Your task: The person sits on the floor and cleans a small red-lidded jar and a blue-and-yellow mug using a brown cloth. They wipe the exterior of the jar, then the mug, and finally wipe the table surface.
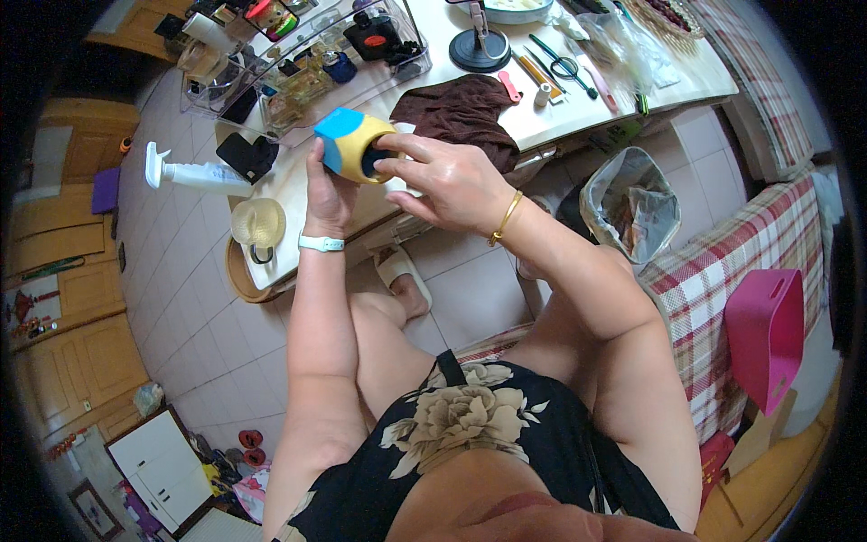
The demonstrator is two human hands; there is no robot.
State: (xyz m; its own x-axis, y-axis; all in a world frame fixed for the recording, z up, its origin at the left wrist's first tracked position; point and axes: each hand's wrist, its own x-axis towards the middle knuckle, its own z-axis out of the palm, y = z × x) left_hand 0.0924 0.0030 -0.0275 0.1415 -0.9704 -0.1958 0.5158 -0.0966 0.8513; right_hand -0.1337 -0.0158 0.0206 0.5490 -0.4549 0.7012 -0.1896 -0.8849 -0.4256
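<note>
My left hand (332, 193), with a pale watch band at the wrist, holds a blue and yellow hollow container (349, 146) above the table's near edge. The container is tilted, its round dark opening facing right. My right hand (443, 176), wearing a gold bracelet, has its fingertips at the rim and inside the opening; whether they pinch anything is hidden. Behind the hands a brown cloth (454, 115) lies crumpled on the white table (298, 162). Left of my left hand are a ribbed amber glass cup (258, 223), a black cloth-like item (245, 157) and a white spray bottle (203, 175).
A clear organizer (305, 74) with perfume bottles stands back left. A black round stand base (479, 51), scissors (563, 66), a small white bottle (542, 95) and a pink-handled tool (599, 85) are back right. A lined waste bin (631, 203) stands beside the plaid sofa, which bears a pink basket (758, 339).
</note>
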